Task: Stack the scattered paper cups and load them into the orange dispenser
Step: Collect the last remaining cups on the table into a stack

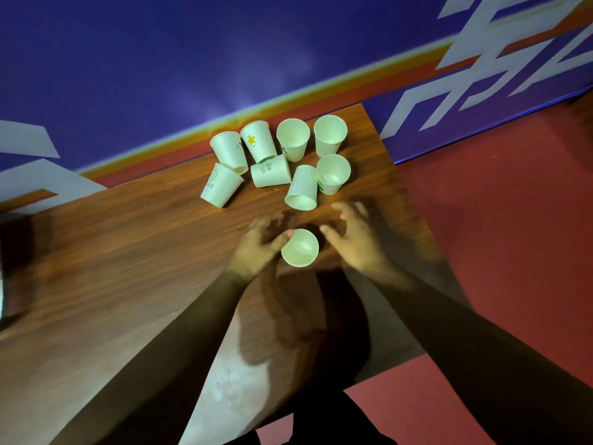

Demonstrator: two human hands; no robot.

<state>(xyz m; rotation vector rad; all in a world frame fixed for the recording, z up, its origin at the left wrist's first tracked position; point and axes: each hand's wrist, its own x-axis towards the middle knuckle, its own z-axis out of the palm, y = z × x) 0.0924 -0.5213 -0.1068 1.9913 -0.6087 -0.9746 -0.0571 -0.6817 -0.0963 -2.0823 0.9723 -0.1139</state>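
An upright white paper cup (300,248) stands on the wooden table (134,252) between my hands. My left hand (260,247) holds it, thumb at the rim and fingers curled round its far side. My right hand (356,239) hovers just right of the cup with fingers loosely spread and blurred, holding nothing. Several more white paper cups (282,159) are scattered at the table's far end: some upright, some upside down, some lying on their sides; one bears a yellow star (252,140). No orange dispenser is in view.
The table's right edge (414,200) drops to a red floor (507,220). A blue wall with white lettering (160,75) runs behind the table. A dark, blurred object (12,261) sits at the far left edge.
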